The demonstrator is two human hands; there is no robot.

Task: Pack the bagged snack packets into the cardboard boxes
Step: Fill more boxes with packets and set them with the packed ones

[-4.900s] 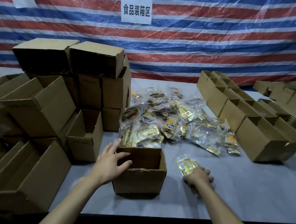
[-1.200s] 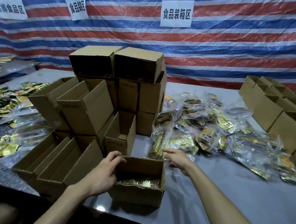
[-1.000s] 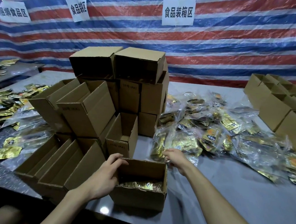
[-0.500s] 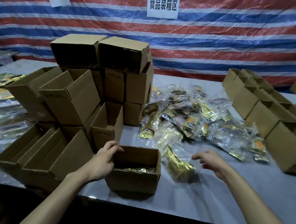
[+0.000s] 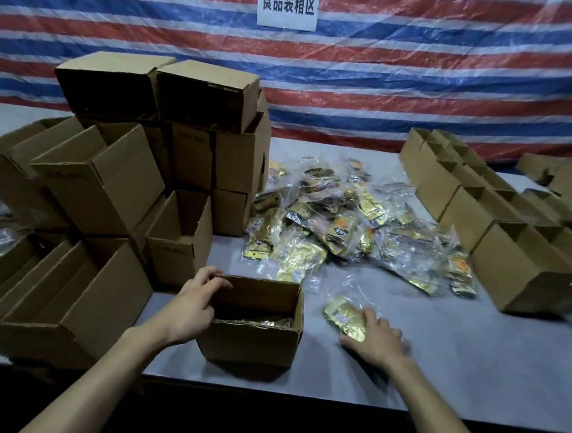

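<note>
An open cardboard box (image 5: pixel 250 344) stands near the table's front edge, with gold snack packets (image 5: pixel 266 322) lying in its bottom. My left hand (image 5: pixel 190 307) grips the box's left wall, fingers curled over the rim. To the right of the box a clear bag of gold snack packets (image 5: pixel 342 313) lies on the table. My right hand (image 5: pixel 377 335) lies over the bag's near end with its fingers curled on it. Behind, a loose pile of bagged snack packets (image 5: pixel 344 226) covers the middle of the table.
Empty cardboard boxes (image 5: pixel 112 185) are stacked and tipped on the left. A row of open boxes (image 5: pixel 509 263) lines the right side. The grey table (image 5: pixel 470 361) ends close to me. A striped tarp (image 5: pixel 387 72) hangs behind.
My right hand pulled one bag out of the pile toward me and now covers it beside the box. My left hand stayed on the box's rim.
</note>
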